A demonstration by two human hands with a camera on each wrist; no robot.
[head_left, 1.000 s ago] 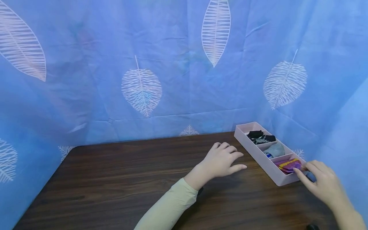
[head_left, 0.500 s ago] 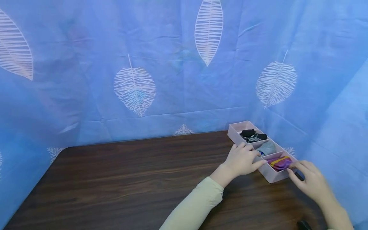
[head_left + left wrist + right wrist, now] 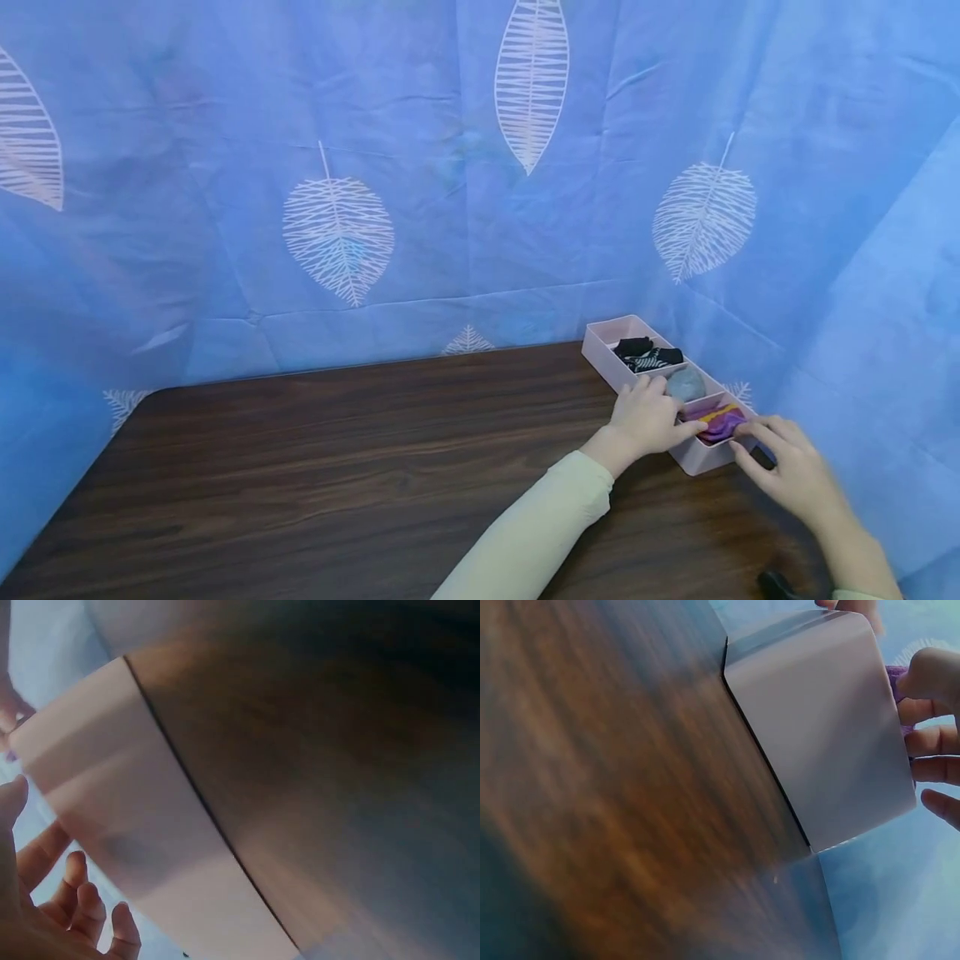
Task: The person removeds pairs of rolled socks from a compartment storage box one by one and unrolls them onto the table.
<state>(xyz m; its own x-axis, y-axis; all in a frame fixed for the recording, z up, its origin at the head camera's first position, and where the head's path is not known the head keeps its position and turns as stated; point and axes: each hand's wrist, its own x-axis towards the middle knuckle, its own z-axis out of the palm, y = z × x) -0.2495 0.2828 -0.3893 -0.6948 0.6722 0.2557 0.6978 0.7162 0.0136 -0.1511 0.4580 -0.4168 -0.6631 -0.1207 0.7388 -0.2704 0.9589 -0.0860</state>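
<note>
A pale pink divided tray [image 3: 606, 354] stands at the right of the table. In its front compartment lies a purple folded sock [image 3: 722, 425] with a yellow stripe, partly behind fingers. My right hand [image 3: 791, 471] comes over the tray's near end and pinches the sock's right side; purple cloth [image 3: 895, 679] shows at the thumb in the right wrist view. My left hand [image 3: 648, 419] reaches across the long side wall, thumb by the sock's left side. Its fingers [image 3: 56, 851] are loosely bent over the rim in the left wrist view, holding nothing visible.
A grey rolled sock [image 3: 686, 385] sits in the middle compartment, and black socks with white stripes [image 3: 647, 355] lie in the farther one. Blue leaf-print curtain [image 3: 420, 208] hangs behind and right of the dark wooden table [image 3: 300, 467]. A black object [image 3: 776, 585] is at the bottom edge.
My left hand has moved right, from above the table to the tray's side and the purple sock. My right hand stays at the sock. The whole view has shifted slightly.
</note>
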